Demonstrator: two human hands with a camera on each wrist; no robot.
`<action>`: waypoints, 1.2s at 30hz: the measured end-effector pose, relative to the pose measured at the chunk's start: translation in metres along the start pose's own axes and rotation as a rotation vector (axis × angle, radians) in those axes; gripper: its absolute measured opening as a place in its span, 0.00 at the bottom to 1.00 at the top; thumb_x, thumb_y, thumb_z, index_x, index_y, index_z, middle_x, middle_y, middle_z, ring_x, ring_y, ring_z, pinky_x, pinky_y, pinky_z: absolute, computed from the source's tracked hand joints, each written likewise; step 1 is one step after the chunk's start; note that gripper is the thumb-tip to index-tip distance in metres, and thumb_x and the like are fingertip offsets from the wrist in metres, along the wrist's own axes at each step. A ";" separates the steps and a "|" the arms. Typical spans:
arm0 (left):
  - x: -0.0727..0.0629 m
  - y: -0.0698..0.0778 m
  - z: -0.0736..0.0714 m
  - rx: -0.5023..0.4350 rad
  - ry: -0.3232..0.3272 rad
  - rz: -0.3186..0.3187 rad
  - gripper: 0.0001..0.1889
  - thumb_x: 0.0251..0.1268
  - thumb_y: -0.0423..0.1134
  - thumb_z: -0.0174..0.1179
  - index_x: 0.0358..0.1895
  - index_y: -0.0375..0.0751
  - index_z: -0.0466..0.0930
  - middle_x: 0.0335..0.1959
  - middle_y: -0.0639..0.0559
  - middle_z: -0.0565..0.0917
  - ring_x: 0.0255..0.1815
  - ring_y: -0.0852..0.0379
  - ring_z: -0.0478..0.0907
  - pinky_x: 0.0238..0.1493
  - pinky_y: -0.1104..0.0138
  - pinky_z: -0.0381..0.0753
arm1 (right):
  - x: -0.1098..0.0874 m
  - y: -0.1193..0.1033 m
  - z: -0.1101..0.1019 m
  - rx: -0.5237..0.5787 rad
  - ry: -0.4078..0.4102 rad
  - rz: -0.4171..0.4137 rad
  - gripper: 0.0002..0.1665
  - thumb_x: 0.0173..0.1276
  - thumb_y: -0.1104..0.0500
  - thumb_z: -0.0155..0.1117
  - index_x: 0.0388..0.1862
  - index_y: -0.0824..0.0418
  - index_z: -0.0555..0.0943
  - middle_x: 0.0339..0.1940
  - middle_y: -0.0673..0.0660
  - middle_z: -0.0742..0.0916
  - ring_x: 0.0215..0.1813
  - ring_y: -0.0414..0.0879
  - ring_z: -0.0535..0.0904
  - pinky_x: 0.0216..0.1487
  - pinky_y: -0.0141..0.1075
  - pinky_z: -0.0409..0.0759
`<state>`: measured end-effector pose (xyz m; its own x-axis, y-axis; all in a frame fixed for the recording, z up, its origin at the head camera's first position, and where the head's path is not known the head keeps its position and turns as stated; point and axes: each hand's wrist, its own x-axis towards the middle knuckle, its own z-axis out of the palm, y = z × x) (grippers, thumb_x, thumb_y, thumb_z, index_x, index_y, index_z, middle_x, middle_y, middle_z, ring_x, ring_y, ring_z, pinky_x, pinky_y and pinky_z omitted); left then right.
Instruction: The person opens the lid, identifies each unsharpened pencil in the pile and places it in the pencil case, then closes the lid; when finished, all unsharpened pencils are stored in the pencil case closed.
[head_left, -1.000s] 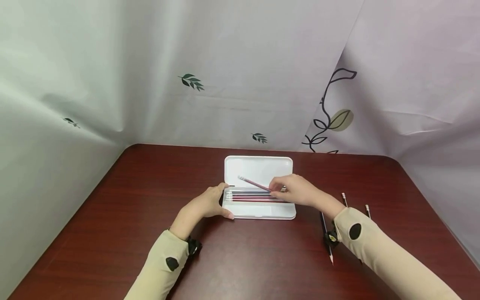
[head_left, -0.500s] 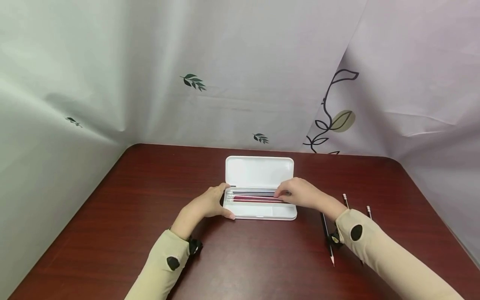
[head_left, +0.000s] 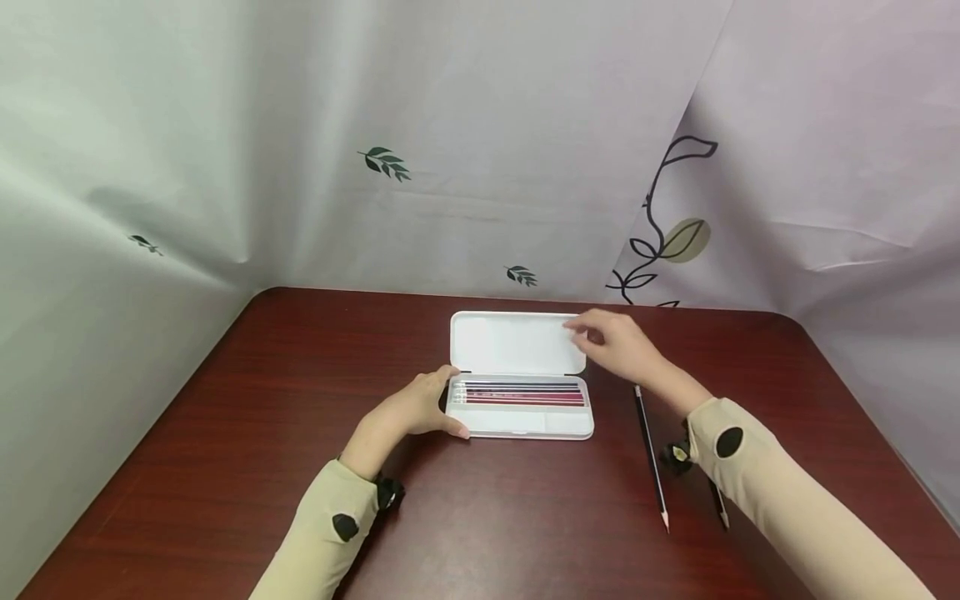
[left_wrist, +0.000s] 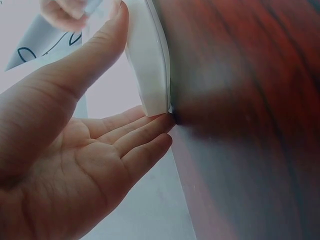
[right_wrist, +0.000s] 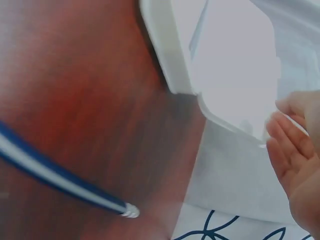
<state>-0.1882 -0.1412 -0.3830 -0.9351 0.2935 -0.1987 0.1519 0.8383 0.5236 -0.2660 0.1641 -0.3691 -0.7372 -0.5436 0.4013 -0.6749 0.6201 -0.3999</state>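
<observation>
A white pencil case [head_left: 498,422] lies on the table with its lid [head_left: 506,343] swung up at the back. Several red and dark striped pencils [head_left: 517,397] lie side by side in its rear compartment, their eraser ends to the left. My left hand [head_left: 412,408] grips the case's left end, thumb at the front edge and fingers along the end and back; the left wrist view shows its fingertips against the case wall [left_wrist: 150,65]. At the lid's upper right corner, my right hand [head_left: 615,343] has its fingers loosely bent and holds nothing.
Right of the case, a dark pencil [head_left: 651,458] lies on the dark red table [head_left: 300,400], its tip toward the front. Another pencil [head_left: 717,506] is partly hidden under the right sleeve. A pale curtain [head_left: 465,167] hangs behind the table's back edge.
My right hand has laid a red pencil into the case among the others, let go, and moved up and back to the lid's right corner. The left hand has stayed at the case.
</observation>
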 end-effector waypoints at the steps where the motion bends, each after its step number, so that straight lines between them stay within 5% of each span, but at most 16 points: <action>1: 0.000 0.000 0.000 0.000 0.001 -0.002 0.48 0.35 0.47 0.78 0.64 0.36 0.63 0.56 0.39 0.75 0.58 0.46 0.71 0.57 0.53 0.70 | 0.004 0.002 -0.001 -0.005 0.026 0.020 0.12 0.60 0.65 0.64 0.44 0.61 0.84 0.34 0.55 0.85 0.30 0.43 0.75 0.31 0.37 0.74; 7: 0.001 0.001 0.000 -0.012 -0.012 -0.011 0.48 0.35 0.47 0.78 0.64 0.35 0.63 0.57 0.39 0.74 0.59 0.47 0.71 0.58 0.53 0.69 | 0.021 0.015 0.002 0.002 0.010 0.138 0.17 0.61 0.59 0.66 0.49 0.62 0.81 0.40 0.59 0.82 0.38 0.51 0.76 0.38 0.43 0.73; 14: 0.002 0.000 0.003 -0.014 -0.016 -0.020 0.48 0.35 0.47 0.78 0.64 0.36 0.62 0.58 0.40 0.74 0.59 0.48 0.70 0.58 0.54 0.69 | 0.027 0.025 0.007 0.154 -0.220 0.300 0.24 0.58 0.52 0.69 0.51 0.62 0.81 0.44 0.60 0.85 0.40 0.49 0.77 0.42 0.41 0.74; 17: 0.001 0.000 0.003 -0.024 -0.012 -0.030 0.49 0.35 0.47 0.78 0.64 0.36 0.62 0.59 0.41 0.73 0.60 0.48 0.69 0.59 0.54 0.68 | 0.026 0.025 0.007 0.193 -0.253 0.332 0.24 0.59 0.51 0.68 0.52 0.61 0.80 0.42 0.58 0.86 0.36 0.47 0.76 0.39 0.39 0.73; 24: -0.001 -0.001 0.001 -0.029 -0.009 -0.013 0.48 0.36 0.48 0.77 0.64 0.37 0.62 0.61 0.41 0.72 0.62 0.48 0.68 0.61 0.53 0.67 | 0.009 0.017 0.004 0.198 -0.148 0.244 0.21 0.60 0.54 0.67 0.51 0.61 0.81 0.42 0.58 0.86 0.34 0.43 0.76 0.35 0.34 0.74; 30: -0.001 -0.005 -0.001 0.026 -0.009 0.044 0.49 0.37 0.53 0.76 0.64 0.36 0.62 0.61 0.41 0.72 0.62 0.46 0.68 0.61 0.54 0.67 | -0.009 0.003 0.005 0.174 -0.049 0.111 0.17 0.59 0.62 0.67 0.49 0.63 0.83 0.41 0.60 0.87 0.23 0.38 0.69 0.29 0.32 0.70; 36: -0.002 -0.013 -0.006 0.061 -0.027 0.109 0.48 0.44 0.56 0.71 0.65 0.30 0.62 0.62 0.36 0.70 0.64 0.43 0.67 0.62 0.52 0.66 | -0.023 -0.008 0.005 0.148 -0.099 0.045 0.16 0.60 0.65 0.65 0.49 0.61 0.83 0.44 0.58 0.86 0.37 0.39 0.79 0.35 0.35 0.76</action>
<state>-0.1904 -0.1553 -0.3849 -0.9032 0.3959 -0.1660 0.2721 0.8271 0.4918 -0.2438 0.1684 -0.3789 -0.7612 -0.5751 0.2998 -0.6331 0.5589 -0.5355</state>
